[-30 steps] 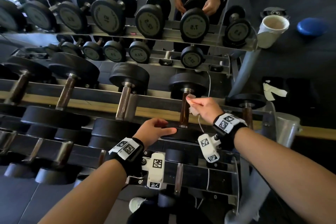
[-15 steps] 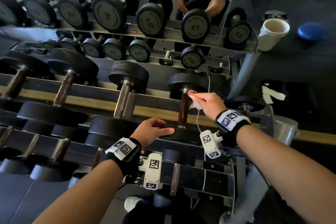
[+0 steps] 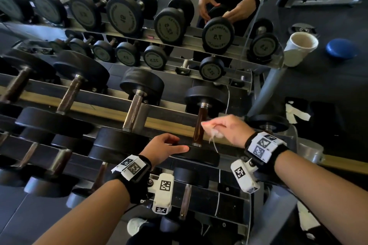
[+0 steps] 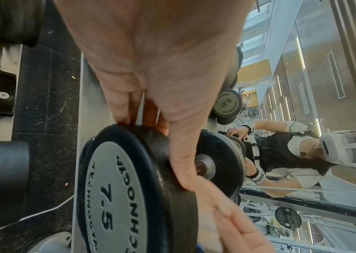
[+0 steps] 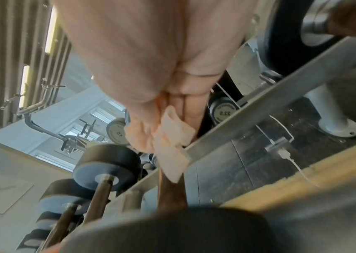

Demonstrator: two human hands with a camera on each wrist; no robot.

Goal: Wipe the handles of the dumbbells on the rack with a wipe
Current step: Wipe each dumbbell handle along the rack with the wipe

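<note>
The 7.5 dumbbell (image 3: 199, 158) lies on the top tier of the rack (image 3: 49, 96), its brown handle (image 3: 199, 125) running away from me. My left hand (image 3: 167, 148) grips the near head (image 4: 116, 188), thumb on one side of the rim and fingers on the other. My right hand (image 3: 224, 127) pinches a small white wipe (image 3: 215, 135) and its fingertips (image 3: 203, 124) touch the handle's middle from the right. In the right wrist view the wipe (image 5: 172, 143) hangs against the handle (image 5: 170, 193).
Bigger dumbbells (image 3: 137, 105) fill the rack to the left, and smaller ones sit on a lower tier (image 3: 185, 195). A mirror behind shows the rack and my hands again. A white cup (image 3: 298, 47) and a blue disc (image 3: 341, 48) lie at the right.
My right hand has slid with the wipe from the far end of the handle toward its middle. The left hand has kept its hold on the near head.
</note>
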